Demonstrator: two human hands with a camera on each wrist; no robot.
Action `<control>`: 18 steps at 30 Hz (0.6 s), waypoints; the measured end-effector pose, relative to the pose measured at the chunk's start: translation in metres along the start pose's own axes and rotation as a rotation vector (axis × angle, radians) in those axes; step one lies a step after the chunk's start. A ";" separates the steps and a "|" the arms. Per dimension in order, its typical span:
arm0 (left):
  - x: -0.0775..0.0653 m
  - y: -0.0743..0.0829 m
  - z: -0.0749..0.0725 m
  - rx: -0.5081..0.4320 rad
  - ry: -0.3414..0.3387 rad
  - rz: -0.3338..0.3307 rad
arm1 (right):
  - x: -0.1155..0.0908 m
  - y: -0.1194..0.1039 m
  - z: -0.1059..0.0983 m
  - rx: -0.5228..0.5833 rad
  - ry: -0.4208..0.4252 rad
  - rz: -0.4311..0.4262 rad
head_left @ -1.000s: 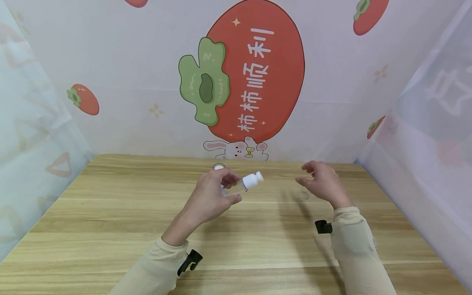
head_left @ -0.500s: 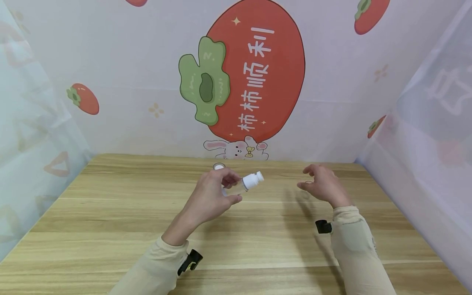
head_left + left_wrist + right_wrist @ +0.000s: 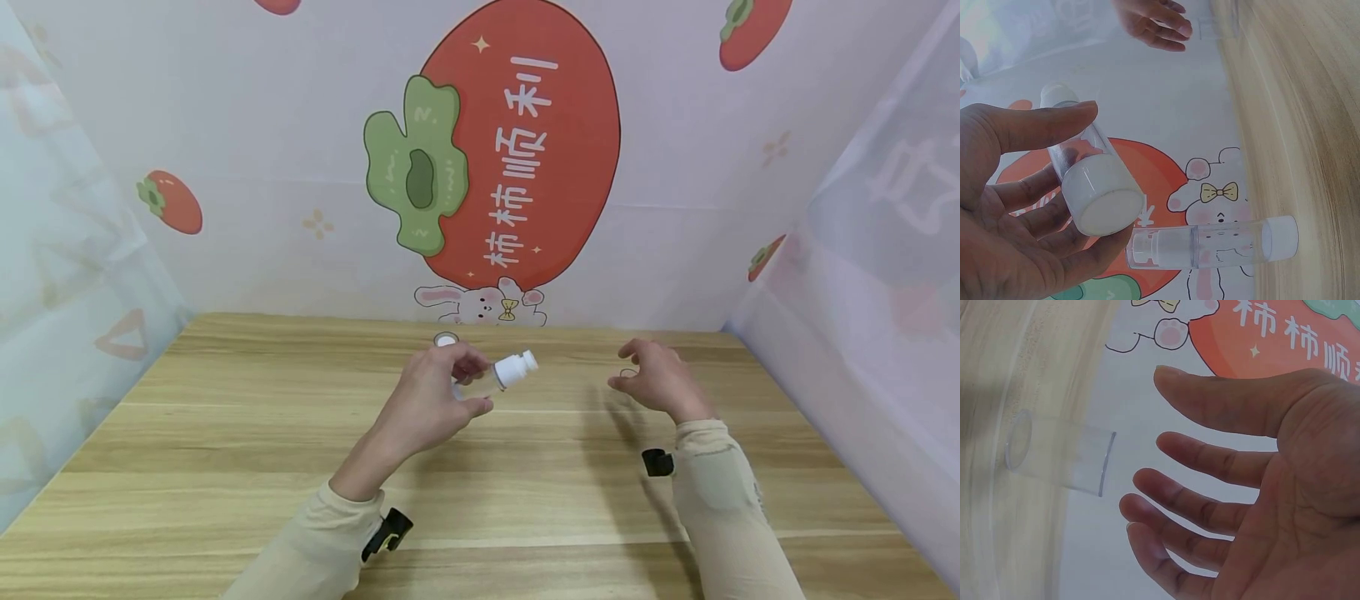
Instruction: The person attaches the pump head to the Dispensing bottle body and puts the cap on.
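My left hand (image 3: 427,396) grips a small pump bottle (image 3: 512,369) above the table, tilted with its white pump head up to the right. In the left wrist view, its clear body and white base (image 3: 1110,209) show between thumb and fingers. Beyond this hand a second pump bottle (image 3: 1229,242) stands upright on the table under a clear cover; the head view shows just its top (image 3: 446,339). My right hand (image 3: 660,381) holds nothing, its fingers loosely bent. Beside its fingertips, apart from them in the right wrist view, a clear cylindrical cap (image 3: 1060,453) stands on the table.
The wood-grain table (image 3: 480,508) ends at a printed back sheet (image 3: 285,267) with a large persimmon picture. Pale sheets hang along the left side (image 3: 67,275) and the right side (image 3: 885,275).
My right hand has drawn slightly right and nearer to me, and the clear cap's rim now shows between its thumb and fingers. The left hand and its bottle stay nearly still.
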State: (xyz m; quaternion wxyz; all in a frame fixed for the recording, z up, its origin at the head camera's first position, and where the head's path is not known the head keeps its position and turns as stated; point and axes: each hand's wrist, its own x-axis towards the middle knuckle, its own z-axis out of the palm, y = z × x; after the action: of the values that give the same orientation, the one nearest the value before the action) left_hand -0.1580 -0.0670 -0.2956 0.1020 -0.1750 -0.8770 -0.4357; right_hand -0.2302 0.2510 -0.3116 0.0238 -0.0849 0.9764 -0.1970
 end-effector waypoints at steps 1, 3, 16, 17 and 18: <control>0.000 0.000 0.000 0.000 -0.001 0.000 | 0.000 0.001 0.001 -0.001 -0.001 0.001; 0.000 0.000 0.000 -0.001 -0.001 0.003 | 0.001 0.001 0.002 -0.003 -0.002 0.004; 0.000 -0.001 0.001 0.013 -0.010 0.003 | 0.004 0.009 0.009 0.012 -0.030 0.029; 0.000 -0.001 0.001 0.014 -0.010 0.003 | 0.004 0.010 0.009 0.016 -0.033 0.032; 0.000 0.000 0.001 0.015 -0.010 0.002 | 0.004 0.011 0.010 0.018 -0.036 0.035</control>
State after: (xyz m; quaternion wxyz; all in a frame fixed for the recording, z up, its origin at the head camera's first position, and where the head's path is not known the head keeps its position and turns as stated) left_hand -0.1583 -0.0668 -0.2962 0.0993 -0.1772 -0.8805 -0.4284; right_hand -0.2353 0.2561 -0.3248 0.0458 -0.0712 0.9754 -0.2037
